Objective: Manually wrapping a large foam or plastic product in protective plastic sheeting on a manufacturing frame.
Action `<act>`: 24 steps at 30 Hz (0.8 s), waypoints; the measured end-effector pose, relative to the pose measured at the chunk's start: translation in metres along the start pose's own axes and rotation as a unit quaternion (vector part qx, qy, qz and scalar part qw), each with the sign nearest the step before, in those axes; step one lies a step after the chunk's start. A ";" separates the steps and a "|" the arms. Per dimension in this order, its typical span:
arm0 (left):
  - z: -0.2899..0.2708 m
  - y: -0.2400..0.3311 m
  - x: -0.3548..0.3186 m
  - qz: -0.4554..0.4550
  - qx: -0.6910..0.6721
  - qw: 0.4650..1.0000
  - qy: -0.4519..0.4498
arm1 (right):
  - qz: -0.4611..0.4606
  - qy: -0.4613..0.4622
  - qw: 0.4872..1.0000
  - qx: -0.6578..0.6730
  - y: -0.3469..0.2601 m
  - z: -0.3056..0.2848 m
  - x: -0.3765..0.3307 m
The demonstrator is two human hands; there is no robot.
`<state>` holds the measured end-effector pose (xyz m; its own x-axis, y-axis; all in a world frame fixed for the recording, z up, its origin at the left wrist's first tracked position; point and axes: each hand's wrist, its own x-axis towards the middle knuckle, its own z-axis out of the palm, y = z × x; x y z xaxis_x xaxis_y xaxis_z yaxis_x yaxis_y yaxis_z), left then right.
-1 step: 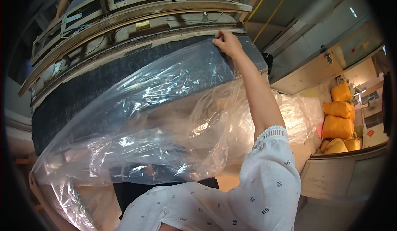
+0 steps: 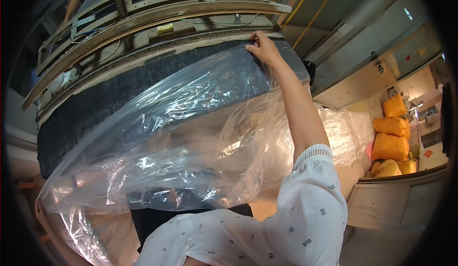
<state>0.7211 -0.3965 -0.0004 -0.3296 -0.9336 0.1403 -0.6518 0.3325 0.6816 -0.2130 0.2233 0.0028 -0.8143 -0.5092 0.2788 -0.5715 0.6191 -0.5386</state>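
While my right hand (image 2: 264, 51) is at the far right, its fingers are curled, with a small gap beside the forefinger, and it seems to have hold of the edge of the clear plastic film (image 2: 186, 144). My left hand (image 2: 40, 211) is at the near left, touching the film's other end; how tightly its fingers close, I cannot tell. The film spreads between them, over part of the dark surface (image 2: 88, 123) and towards my body, with many wrinkles. I think it is better to pull both ends evenly and gently, because thin film can stretch or fold under itself.

The dark surface is long and looks a little rough. Along its far side stands a wooden frame (image 2: 162, 18), with a yellow cord (image 2: 300, 4) at its right end. At the far left, another person's arm (image 2: 72, 8) is visible. On the right, orange bundles (image 2: 391, 144) are piled.
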 end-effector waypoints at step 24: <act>0.243 0.100 0.209 0.076 -0.088 0.984 0.138 | 0.022 0.221 0.961 0.165 0.056 0.001 0.037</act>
<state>0.4210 -0.5258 -0.0775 -0.2001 -0.8840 0.4225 -0.4740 0.4648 0.7479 -0.2750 0.2386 -0.0185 -0.8422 -0.1379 0.5212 -0.5317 0.3731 -0.7604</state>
